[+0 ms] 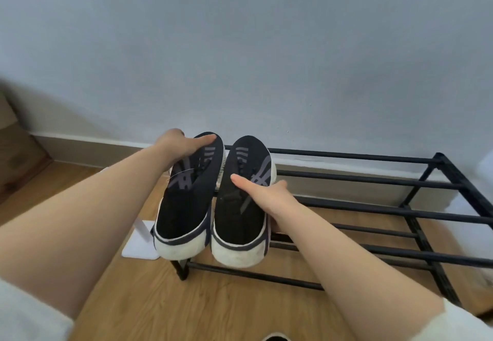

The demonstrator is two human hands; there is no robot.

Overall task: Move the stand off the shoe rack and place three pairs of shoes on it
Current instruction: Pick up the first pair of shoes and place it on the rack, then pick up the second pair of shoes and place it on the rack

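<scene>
A pair of black sneakers with white soles and grey stripes is over the left end of the black metal shoe rack (373,208). My left hand (181,144) grips the left sneaker (186,202) near its far end. My right hand (266,194) grips the right sneaker (240,212) along its right side. Both shoes lie lengthwise with their white near ends toward me; whether they rest on the top bars I cannot tell. A white stand (138,244) sits on the floor just left of the rack, mostly hidden behind the left sneaker.
The rack stands on a wooden floor against a pale blue wall with a white skirting board (88,142). A wooden piece of furniture (16,159) is at the far left. Part of another dark shoe (274,337) shows at the bottom edge.
</scene>
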